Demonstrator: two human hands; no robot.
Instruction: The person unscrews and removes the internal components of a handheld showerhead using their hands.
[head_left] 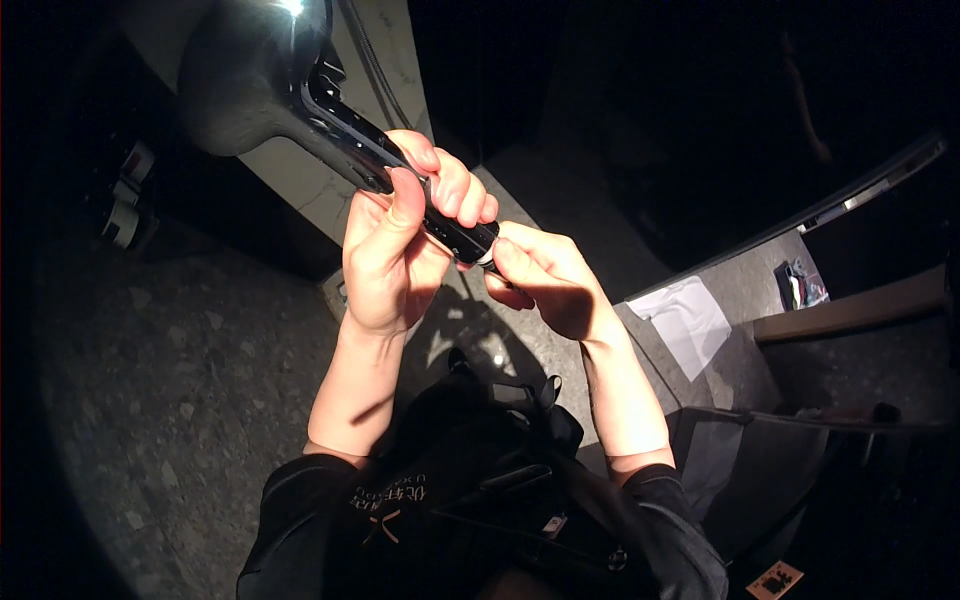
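A glossy black handheld device (345,140) slants across the upper left, with a wide rounded head and a long straight handle. Bright light glares at the top of its head. My left hand (400,225) is wrapped round the handle, thumb on the near side and fingers over the far side. At the handle's lower end, my right hand (550,275) is closed with thumb and fingers round the tip, beside a pale ring. The right fingertips are partly in shadow, and whether they hold a separate piece there is hidden.
Behind the device runs a pale marbled ledge (300,190) with a dark cord (375,60). A white cloth or sheet (685,322) lies at the right, near a small packet (800,284) and a brown bar (850,318). Dark cylindrical items (125,215) stand at the left above a speckled grey floor (190,400).
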